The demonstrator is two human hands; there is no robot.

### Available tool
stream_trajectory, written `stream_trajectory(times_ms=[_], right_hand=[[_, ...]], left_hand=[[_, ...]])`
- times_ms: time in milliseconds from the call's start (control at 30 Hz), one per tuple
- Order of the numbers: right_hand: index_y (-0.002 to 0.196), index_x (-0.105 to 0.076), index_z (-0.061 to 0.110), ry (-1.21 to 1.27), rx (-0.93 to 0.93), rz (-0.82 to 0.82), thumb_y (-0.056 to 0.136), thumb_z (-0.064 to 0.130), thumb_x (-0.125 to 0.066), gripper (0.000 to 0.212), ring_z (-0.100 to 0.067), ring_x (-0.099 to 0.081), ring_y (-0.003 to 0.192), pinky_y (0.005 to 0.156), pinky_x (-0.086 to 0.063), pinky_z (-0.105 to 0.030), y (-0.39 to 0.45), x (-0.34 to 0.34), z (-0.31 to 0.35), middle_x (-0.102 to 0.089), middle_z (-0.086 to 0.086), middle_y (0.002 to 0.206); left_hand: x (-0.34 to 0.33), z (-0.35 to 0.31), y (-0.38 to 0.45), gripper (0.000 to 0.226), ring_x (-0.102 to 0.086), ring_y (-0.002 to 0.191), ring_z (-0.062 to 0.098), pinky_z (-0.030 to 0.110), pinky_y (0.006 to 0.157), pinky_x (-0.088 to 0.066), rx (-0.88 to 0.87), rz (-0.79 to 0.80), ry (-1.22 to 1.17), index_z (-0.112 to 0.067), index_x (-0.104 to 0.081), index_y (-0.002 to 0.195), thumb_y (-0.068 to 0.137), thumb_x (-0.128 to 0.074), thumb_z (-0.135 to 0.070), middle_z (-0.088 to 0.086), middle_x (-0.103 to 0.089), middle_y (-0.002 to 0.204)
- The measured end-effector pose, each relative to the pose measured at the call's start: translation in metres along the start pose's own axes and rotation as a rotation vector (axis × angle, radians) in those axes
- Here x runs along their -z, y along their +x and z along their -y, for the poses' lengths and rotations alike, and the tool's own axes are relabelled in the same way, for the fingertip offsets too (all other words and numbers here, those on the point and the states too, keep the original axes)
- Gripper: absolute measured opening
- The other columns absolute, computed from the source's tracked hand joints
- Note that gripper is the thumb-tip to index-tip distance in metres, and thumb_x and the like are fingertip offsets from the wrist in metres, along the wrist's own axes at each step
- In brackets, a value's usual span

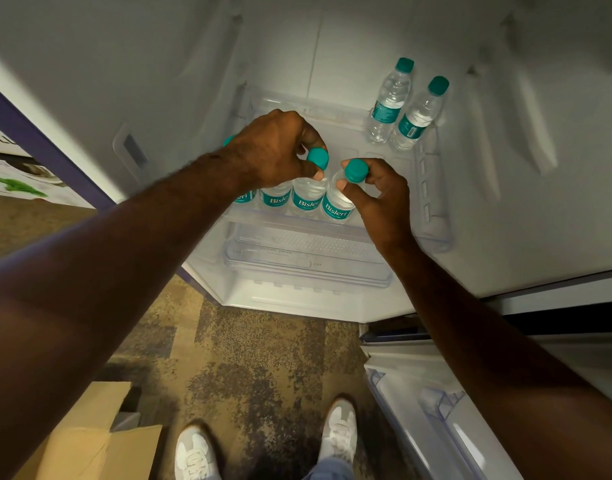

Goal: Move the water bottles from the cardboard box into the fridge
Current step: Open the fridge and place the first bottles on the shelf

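Observation:
Several clear water bottles with teal caps and teal labels stand in a row at the front of the fridge shelf (335, 133). My left hand (276, 147) pinches the neck of one bottle (308, 195) just under its cap. My right hand (377, 192) grips the neck of the rightmost bottle in the row (337, 207), which tilts slightly. Two more bottles (389, 102) (418, 116) stand at the shelf's back right corner. The open cardboard box (89, 434) lies on the floor at lower left; its inside is hidden.
A clear crisper drawer (308, 258) sits under the shelf. The fridge door with its clear racks (446, 407) stands open at lower right. My two white shoes (339, 434) stand on mottled carpet. A printed white carton (17, 174) stands at far left.

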State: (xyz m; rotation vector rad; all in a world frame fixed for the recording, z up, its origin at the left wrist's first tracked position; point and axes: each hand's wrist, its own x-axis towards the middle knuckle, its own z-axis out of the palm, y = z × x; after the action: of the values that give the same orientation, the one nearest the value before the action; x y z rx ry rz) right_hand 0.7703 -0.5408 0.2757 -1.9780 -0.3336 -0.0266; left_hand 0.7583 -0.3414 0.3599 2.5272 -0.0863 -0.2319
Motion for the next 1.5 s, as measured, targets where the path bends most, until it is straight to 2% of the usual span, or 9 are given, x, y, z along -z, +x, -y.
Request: stream_trajectory(times_ms=[267,500,667,767,833,900,1067,1333,1500], right_hand=[[0.124,-0.06,0.008,0.082,-0.056,0.1,0.092,0.023,-0.07,0.037,0.002,-0.058,0.106,0.082,-0.048,-0.008,-0.004,0.006,-0.002,-0.064,0.004,0.116],[0.128,-0.059,0.003,0.239,0.022,0.037,0.101,0.041,-0.039,0.051,-0.022,-0.06,0.12,0.106,-0.048,-0.042,-0.002,0.015,-0.005,-0.064,-0.008,0.127],[0.127,-0.061,0.011,0.203,-0.043,-0.239,0.097,0.048,-0.047,0.05,-0.019,-0.06,0.122,0.106,-0.05,-0.038,0.033,0.02,0.003,-0.064,-0.004,0.131],[0.128,-0.061,0.009,0.12,-0.076,-0.44,0.099,0.034,-0.056,0.038,-0.013,-0.061,0.116,0.094,-0.049,-0.011,0.062,0.028,0.0,-0.063,0.0,0.127],[0.127,-0.061,0.009,0.046,-0.075,-0.52,0.098,0.031,-0.06,0.037,-0.016,-0.061,0.117,0.088,-0.045,-0.002,0.081,0.033,-0.007,-0.063,-0.004,0.129],[0.129,-0.059,0.008,-0.007,-0.075,-0.561,0.096,0.03,-0.063,0.04,-0.018,-0.061,0.119,0.091,-0.045,-0.006,0.098,0.038,-0.013,-0.062,-0.008,0.132],[0.137,-0.051,0.009,-0.125,-0.101,-0.549,0.093,0.023,-0.069,0.049,-0.022,-0.055,0.127,0.108,-0.048,-0.036,0.13,0.051,-0.022,-0.056,-0.01,0.139],[0.15,-0.037,0.014,-0.228,-0.243,-0.33,0.093,0.007,-0.064,0.063,-0.024,-0.042,0.142,0.115,-0.034,-0.037,0.16,0.076,-0.042,-0.043,-0.007,0.153],[0.148,-0.039,0.017,-0.244,-0.274,-0.204,0.093,0.01,-0.067,0.063,-0.025,-0.045,0.139,0.115,-0.037,-0.039,0.17,0.083,-0.054,-0.047,-0.004,0.151]], left_hand=[[0.006,-0.003,0.001,0.038,-0.064,0.111,0.016,0.037,0.099,-0.052,-0.024,0.017,-0.064,-0.02,-0.074,0.12,0.088,-0.073,-0.041,-0.003,-0.071,0.123],[0.001,-0.011,0.016,0.041,-0.066,0.11,0.014,0.033,0.103,-0.049,-0.014,-0.15,-0.28,-0.015,-0.078,0.109,0.102,-0.051,-0.046,-0.001,-0.074,0.118],[-0.004,-0.031,0.048,0.031,-0.065,0.11,0.012,0.03,0.106,-0.049,0.023,-0.309,-0.571,-0.014,-0.07,0.124,0.103,-0.056,-0.033,-0.002,-0.072,0.116],[-0.013,-0.048,0.071,0.03,-0.064,0.115,0.015,0.033,0.107,-0.05,0.049,-0.427,-0.721,-0.012,-0.067,0.127,0.102,-0.059,-0.026,0.002,-0.069,0.123],[-0.018,-0.062,0.083,0.032,-0.061,0.118,0.014,0.018,0.1,-0.05,0.072,-0.441,-0.78,-0.01,-0.064,0.13,0.102,-0.059,-0.024,0.003,-0.066,0.129],[-0.023,-0.074,0.095,0.036,-0.057,0.121,0.013,0.009,0.091,-0.045,0.079,-0.406,-0.74,-0.01,-0.059,0.135,0.102,-0.058,-0.024,0.004,-0.061,0.136],[-0.029,-0.087,0.13,0.048,-0.049,0.136,0.023,0.03,0.113,-0.04,0.109,-0.338,-0.639,-0.014,-0.047,0.146,0.102,-0.058,-0.028,0.007,-0.047,0.151],[-0.044,-0.089,0.177,0.077,-0.014,0.155,0.03,0.037,0.123,-0.021,-0.007,-0.067,-0.055,-0.012,-0.007,0.161,0.103,-0.056,-0.027,0.012,0.001,0.169],[-0.049,-0.087,0.193,0.076,-0.017,0.154,0.031,0.041,0.125,-0.023,-0.061,-0.057,0.13,-0.013,-0.015,0.161,0.1,-0.061,-0.021,0.011,-0.002,0.169]])
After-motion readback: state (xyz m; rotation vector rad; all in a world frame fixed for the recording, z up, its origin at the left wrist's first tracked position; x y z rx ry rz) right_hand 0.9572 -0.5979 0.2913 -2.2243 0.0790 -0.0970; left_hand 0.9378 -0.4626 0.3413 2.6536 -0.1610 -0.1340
